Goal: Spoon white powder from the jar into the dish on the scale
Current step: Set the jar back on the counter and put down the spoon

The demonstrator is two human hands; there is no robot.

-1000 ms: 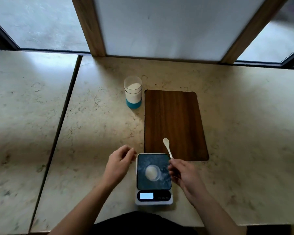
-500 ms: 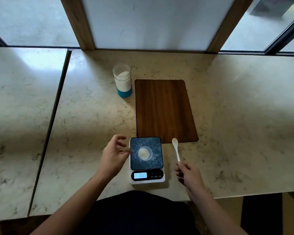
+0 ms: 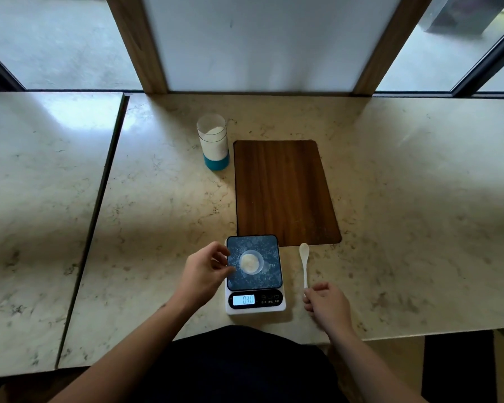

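Left hand (image 3: pixel 204 271) curled loosely, empty, at scale (image 3: pixel 255 274) edge; right hand (image 3: pixel 328 305) pinches spoon (image 3: pixel 304 263) handle.

jar (image 3: pixel 213 142) 1 | dish (image 3: pixel 251 262) 1 | scale (image 3: pixel 255 274) 1 | spoon (image 3: pixel 304 263) 1 | board (image 3: pixel 285 193) 1

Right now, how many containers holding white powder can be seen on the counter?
2. The jar stands far from the person, beside the wooden board's left far corner. The small dish sits on the scale, near the person. None seems hidden.
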